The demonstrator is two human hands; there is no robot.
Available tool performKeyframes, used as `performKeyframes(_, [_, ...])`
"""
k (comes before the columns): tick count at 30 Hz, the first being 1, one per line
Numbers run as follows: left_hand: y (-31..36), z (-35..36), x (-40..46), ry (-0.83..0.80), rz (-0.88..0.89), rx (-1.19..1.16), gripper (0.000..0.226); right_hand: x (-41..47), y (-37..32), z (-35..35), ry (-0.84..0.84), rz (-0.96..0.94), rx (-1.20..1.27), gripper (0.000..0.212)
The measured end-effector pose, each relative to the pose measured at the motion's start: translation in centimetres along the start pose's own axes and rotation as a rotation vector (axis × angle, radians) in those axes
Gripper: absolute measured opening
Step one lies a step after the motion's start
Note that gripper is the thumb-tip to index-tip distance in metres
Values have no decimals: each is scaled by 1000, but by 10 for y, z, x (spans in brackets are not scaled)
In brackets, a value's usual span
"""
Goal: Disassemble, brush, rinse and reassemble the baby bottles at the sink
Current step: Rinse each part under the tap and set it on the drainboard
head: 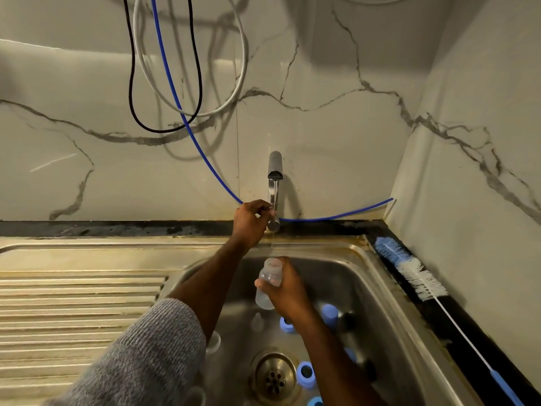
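Observation:
My right hand (pixel 288 290) grips a clear baby bottle (pixel 268 284) with no cap, held upright over the sink basin (pixel 366 291) under the spout. A thin stream of water falls from the chrome tap (pixel 275 183) toward the bottle's mouth. My left hand (pixel 250 219) reaches up and pinches the tap's small lever. On the basin floor lie several blue bottle rings and caps (pixel 304 375), a clear teat (pixel 257 320) and another clear part (pixel 213 342). Part of them is hidden behind my right forearm.
A blue and white bottle brush (pixel 415 273) lies on the dark counter strip to the right of the sink. The ribbed steel drainboard (pixel 76 306) spreads out on the left. A blue hose (pixel 187 124) and other cables hang against the marble wall. The drain (pixel 273 376) sits in the basin's front.

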State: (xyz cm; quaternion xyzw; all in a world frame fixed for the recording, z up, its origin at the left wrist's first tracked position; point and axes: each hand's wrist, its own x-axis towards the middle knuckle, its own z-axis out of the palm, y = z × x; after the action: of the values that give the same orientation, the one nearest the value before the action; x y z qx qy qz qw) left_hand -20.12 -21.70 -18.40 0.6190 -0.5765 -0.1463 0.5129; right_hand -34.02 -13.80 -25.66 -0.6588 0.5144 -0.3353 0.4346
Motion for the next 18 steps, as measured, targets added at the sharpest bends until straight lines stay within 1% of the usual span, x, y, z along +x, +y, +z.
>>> performKeyframes(4, [2,-1,-2,5,-5,-5,8,0,-3,1,6,26,15,61])
performKeyframes(6, [6,-2,-4,3,-22,-21,12,1,-2,0,0,47,10,57])
performKeyframes(8, [9,-7,-14,15,-86,-84,22,-1,-5,-2,-3,50,80,50])
performKeyframes(10, [6,-14,-32,69,-153,-158,29,-3,-6,-5,1,43,176,43])
performKeyframes(11, [4,-17,-46,83,-169,-162,26,-3,-9,-7,-13,85,252,38])
performKeyframes(12, [1,-21,-62,79,-181,-153,20,-5,-14,-8,-40,166,357,31])
performKeyframes(14, [-6,-28,-95,38,-213,-153,6,-5,-23,-9,-96,315,542,24])
performKeyframes(16, [-11,-35,-123,2,-238,-150,6,-3,-27,-10,-108,370,597,34])
performKeyframes(17, [-14,-38,-133,-25,-232,-140,9,-2,-28,-9,-107,389,621,39])
performKeyframes(18, [-17,-39,-140,-59,-214,-123,16,-2,-29,-10,-108,403,652,39])
